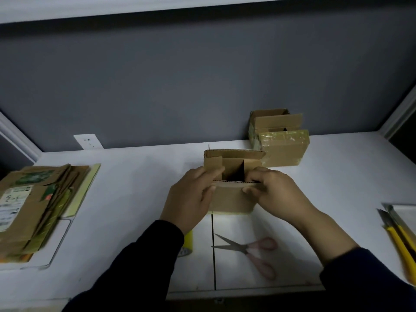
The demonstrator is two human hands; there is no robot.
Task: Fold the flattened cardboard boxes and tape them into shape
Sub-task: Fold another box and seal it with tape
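Centrally, left hand [191,197] and right hand [273,192] both clamp the small open-topped brown cardboard box [231,176] standing on the white table [135,188], pink-handled scissors [249,251] nearby.

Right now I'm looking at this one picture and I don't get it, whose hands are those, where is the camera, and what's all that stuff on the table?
There is no machine here. The camera sits on a person's head, looking forward and down, so you see their own two hands. The left hand and right hand hold a small open cardboard box on the white table, gripping its sides and flaps. A stack of flattened boxes lies at the left. Behind, two more boxes stand, one wrapped in tape. Near the person lie scissors, a yellow tape roll partly hidden by the left sleeve, and yellow knives at the right edge.
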